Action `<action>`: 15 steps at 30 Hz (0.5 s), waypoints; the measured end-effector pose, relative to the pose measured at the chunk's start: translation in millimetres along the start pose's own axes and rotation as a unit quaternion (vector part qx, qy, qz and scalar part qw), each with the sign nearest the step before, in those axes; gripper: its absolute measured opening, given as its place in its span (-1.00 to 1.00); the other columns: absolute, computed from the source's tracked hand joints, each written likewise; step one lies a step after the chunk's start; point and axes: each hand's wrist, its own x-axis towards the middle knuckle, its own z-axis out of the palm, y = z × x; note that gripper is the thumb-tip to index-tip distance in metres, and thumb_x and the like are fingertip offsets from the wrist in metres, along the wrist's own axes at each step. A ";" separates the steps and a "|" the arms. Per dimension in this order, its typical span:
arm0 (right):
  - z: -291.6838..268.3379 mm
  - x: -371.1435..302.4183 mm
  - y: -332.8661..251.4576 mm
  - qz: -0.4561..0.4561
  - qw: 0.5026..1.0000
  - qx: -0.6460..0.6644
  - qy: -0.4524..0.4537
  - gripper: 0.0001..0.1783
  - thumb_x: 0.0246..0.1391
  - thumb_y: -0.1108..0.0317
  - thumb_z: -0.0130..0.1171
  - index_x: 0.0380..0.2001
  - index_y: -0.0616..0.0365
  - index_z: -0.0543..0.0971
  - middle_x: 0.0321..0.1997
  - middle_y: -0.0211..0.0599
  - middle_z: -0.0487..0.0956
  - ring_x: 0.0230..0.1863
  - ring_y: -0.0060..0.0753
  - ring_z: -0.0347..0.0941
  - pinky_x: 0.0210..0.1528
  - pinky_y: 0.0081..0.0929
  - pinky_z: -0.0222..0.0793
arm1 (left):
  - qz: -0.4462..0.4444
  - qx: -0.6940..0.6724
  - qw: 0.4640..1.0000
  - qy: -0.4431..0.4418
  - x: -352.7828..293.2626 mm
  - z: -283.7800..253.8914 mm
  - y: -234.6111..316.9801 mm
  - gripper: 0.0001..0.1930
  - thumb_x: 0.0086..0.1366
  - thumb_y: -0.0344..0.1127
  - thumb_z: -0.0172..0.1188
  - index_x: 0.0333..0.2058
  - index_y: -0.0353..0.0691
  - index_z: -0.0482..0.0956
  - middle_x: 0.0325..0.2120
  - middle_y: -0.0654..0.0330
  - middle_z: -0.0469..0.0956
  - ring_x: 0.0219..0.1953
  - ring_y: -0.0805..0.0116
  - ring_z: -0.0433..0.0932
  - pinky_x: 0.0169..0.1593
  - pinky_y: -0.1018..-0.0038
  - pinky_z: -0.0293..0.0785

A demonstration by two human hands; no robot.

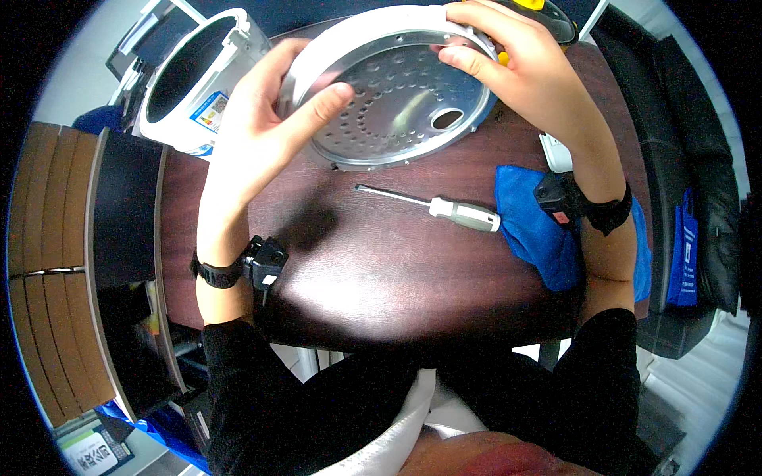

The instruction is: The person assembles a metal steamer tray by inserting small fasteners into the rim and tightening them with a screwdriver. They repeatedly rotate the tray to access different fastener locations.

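Observation:
Both hands hold a round white rice cooker lid (389, 111), tilted above the far side of the table. Its shiny metal inner side faces me, with rows of dimples and one oval hole near the lower right edge. My left hand (266, 119) grips the left rim, its thumb over the metal face. On the upper right rim my right hand (516, 63) is closed, thumb on the inner side and fingers over the outer edge. Below the lid lies a screwdriver (460, 212) with a grey and white handle, its tip pointing left.
A white rice cooker body (181, 128) stands open at the far left. A blue cloth (536, 238) lies right of the screwdriver, beside a small white piece (557, 153). Something yellow and black (559, 28) sits at the back. Shelving (127, 238) borders the table's left, a black sofa (675, 119) its right.

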 end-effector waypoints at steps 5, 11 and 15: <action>8.5 -0.7 -7.9 -0.073 0.997 -0.004 0.009 -0.63 0.00 0.37 0.25 -0.13 0.34 0.51 -0.31 -0.14 0.51 -0.28 -0.21 0.43 -0.21 -0.44 0.37 | 0.016 -0.006 0.999 0.027 1.4 3.3 0.7 -0.63 0.16 -0.16 0.32 -0.18 -0.31 0.52 -0.38 0.23 0.59 -0.31 0.54 0.54 -0.23 0.59 0.44; 9.4 0.9 -23.0 0.055 0.990 0.130 0.025 -0.62 0.02 0.31 0.26 -0.12 0.28 0.50 -0.27 -0.22 0.54 -0.22 -0.40 0.46 -0.17 -0.51 0.38 | 0.020 0.045 0.999 0.014 0.8 -1.3 1.6 -0.66 0.19 -0.16 0.29 -0.18 -0.28 0.54 -0.42 0.22 0.60 -0.34 0.53 0.55 -0.26 0.59 0.45; 4.6 2.9 -19.4 0.179 0.979 0.088 -0.038 -0.70 0.04 0.28 0.26 -0.22 0.24 0.51 -0.30 -0.23 0.55 -0.26 -0.45 0.47 -0.22 -0.55 0.38 | -0.012 0.044 0.998 0.035 2.0 -2.7 1.0 -0.66 0.20 -0.14 0.28 -0.19 -0.28 0.55 -0.43 0.22 0.60 -0.36 0.54 0.55 -0.28 0.60 0.44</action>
